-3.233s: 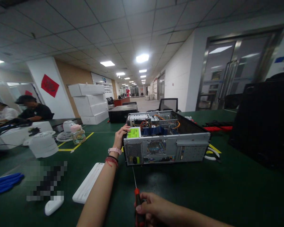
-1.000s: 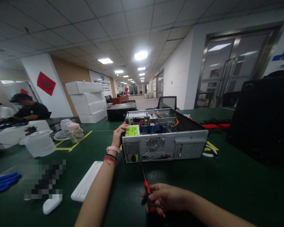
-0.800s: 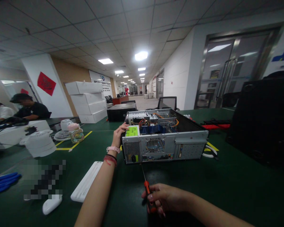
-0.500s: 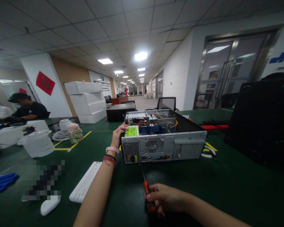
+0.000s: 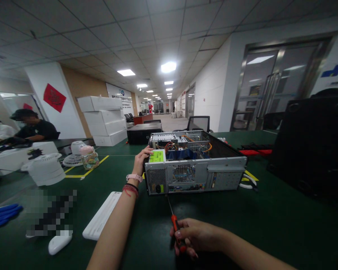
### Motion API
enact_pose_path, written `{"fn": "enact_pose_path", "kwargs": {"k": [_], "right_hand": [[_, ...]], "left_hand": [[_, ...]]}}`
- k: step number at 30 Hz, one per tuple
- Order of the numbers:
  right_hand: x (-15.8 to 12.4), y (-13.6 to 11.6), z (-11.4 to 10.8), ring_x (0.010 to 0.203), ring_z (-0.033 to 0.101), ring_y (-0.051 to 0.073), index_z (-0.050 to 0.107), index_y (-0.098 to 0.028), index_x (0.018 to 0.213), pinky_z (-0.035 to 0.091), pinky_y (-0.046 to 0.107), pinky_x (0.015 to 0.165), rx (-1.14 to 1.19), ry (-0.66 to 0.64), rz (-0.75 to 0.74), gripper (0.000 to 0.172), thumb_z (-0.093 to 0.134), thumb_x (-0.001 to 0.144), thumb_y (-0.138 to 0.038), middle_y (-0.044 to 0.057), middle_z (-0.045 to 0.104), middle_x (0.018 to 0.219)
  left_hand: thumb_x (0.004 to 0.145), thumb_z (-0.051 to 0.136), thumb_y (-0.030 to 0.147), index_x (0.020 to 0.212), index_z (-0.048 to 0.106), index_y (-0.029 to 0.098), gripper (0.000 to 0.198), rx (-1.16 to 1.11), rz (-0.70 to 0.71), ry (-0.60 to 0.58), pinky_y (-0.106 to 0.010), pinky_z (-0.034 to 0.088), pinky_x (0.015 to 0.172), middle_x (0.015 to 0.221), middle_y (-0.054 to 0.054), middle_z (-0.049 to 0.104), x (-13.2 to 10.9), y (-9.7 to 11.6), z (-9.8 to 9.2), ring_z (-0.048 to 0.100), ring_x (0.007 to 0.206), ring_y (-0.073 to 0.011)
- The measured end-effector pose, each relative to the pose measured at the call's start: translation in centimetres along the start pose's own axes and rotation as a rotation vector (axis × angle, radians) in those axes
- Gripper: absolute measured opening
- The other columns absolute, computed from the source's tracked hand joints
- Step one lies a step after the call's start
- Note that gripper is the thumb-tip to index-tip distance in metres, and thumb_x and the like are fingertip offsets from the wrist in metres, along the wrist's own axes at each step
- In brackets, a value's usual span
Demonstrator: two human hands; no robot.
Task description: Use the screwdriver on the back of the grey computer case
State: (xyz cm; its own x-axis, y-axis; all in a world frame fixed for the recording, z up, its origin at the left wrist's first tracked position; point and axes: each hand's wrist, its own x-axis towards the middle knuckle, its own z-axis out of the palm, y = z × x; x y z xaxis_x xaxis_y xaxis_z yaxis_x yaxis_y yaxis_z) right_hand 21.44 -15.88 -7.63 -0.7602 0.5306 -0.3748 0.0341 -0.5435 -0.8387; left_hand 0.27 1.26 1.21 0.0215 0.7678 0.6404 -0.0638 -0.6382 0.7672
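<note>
An opened computer case (image 5: 225,176) lies on the green table (image 5: 146,232), its rear panel facing me. Inside show colored cables and, at the left corner, a power supply with a green label (image 5: 157,156). My left hand (image 5: 143,157) rests on that left corner, fingers over the top edge by the label. Below the case my right hand (image 5: 190,236) is wrapped round the handle of a red and black screwdriver (image 5: 174,225). The screwdriver's shaft points up toward the lower left edge of the rear panel; whether its tip touches is too small to tell.
Left on the table are a white keyboard (image 5: 101,215), a white mouse (image 5: 60,243), blue cable (image 5: 2,215), a jar (image 5: 90,159) and a white tub (image 5: 46,170). White boxes (image 5: 103,118) stand behind. A large black object (image 5: 312,146) is at right. People sit far left.
The fingers of my right hand have shifted slightly round the screwdriver handle, and the handle's end sits a little further right. My left hand and the case look the same.
</note>
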Motion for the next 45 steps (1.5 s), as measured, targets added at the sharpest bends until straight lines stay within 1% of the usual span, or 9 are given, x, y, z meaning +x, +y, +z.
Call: {"fn": "enact_pose_path", "kwargs": {"k": [8,12,19,25,31,41,45], "right_hand": [[-0.04,-0.03,-0.2,0.047,0.057,0.008,0.05,-0.014,0.1,0.044,0.019,0.047,0.044,-0.05,0.009,0.038,0.064,0.066,-0.022,0.006,0.069,0.077],[-0.01,0.04,-0.38,0.05,0.059,0.009,0.05,-0.015,0.103,0.045,0.022,0.051,0.068,-0.074,0.01,0.038,0.059,0.066,-0.02,0.006,0.069,0.079],[0.08,0.08,-0.55,0.055,0.06,0.009,0.052,-0.015,0.103,0.047,0.025,0.057,0.066,-0.084,0.014,0.039,0.065,0.067,-0.022,0.006,0.069,0.082],[0.29,0.38,-0.52,0.056,0.058,0.009,0.053,-0.015,0.1,0.044,0.025,0.057,0.057,-0.059,-0.012,0.04,0.07,0.065,-0.024,0.006,0.067,0.081],[0.44,0.39,-0.33,0.056,0.058,0.009,0.054,-0.015,0.097,0.044,0.026,0.058,0.058,-0.042,-0.019,0.041,0.073,0.062,-0.026,0.004,0.066,0.078],[0.57,0.47,-0.41,0.056,0.059,0.011,0.053,-0.015,0.098,0.044,0.026,0.058,0.06,-0.023,-0.012,0.046,0.075,0.06,-0.028,0.005,0.066,0.078],[0.68,0.58,-0.57,0.058,0.059,0.011,0.053,-0.015,0.099,0.044,0.027,0.06,0.048,-0.036,-0.017,0.046,0.075,0.06,-0.028,0.006,0.066,0.08]], "left_hand": [[0.065,0.047,0.02,0.065,0.066,0.016,0.019,-0.003,0.002,-0.008,-0.04,0.029,0.108,0.099,-0.007,0.07,0.0,0.14,0.04,0.046,0.124,-0.0268],[0.066,0.046,0.02,0.064,0.066,0.017,0.02,-0.004,-0.001,-0.004,-0.041,0.029,0.108,0.1,-0.007,0.07,0.04,-0.13,0.05,0.045,0.124,-0.0267],[0.066,0.047,0.021,0.066,0.065,0.015,0.019,0.026,0.011,-0.013,-0.04,0.029,0.108,0.101,-0.008,0.069,-0.03,-0.14,-0.04,0.046,0.123,-0.0265],[0.067,0.046,0.022,0.067,0.064,0.015,0.019,0.048,0.018,-0.017,-0.039,0.03,0.107,0.1,-0.007,0.07,-0.16,0.1,-0.09,0.046,0.123,-0.0261],[0.068,0.047,0.022,0.068,0.065,0.015,0.019,0.042,0.015,-0.019,-0.039,0.028,0.109,0.103,-0.008,0.069,-0.11,-0.31,-0.23,0.045,0.125,-0.0264],[0.067,0.048,0.024,0.067,0.064,0.015,0.018,0.052,-0.002,-0.018,-0.042,0.028,0.109,0.104,-0.008,0.069,-0.21,-0.2,-0.16,0.044,0.125,-0.0282],[0.067,0.049,0.023,0.067,0.064,0.015,0.017,0.036,0.002,-0.009,-0.041,0.027,0.109,0.104,-0.008,0.069,-0.14,-0.55,-0.2,0.044,0.125,-0.0277]]}}
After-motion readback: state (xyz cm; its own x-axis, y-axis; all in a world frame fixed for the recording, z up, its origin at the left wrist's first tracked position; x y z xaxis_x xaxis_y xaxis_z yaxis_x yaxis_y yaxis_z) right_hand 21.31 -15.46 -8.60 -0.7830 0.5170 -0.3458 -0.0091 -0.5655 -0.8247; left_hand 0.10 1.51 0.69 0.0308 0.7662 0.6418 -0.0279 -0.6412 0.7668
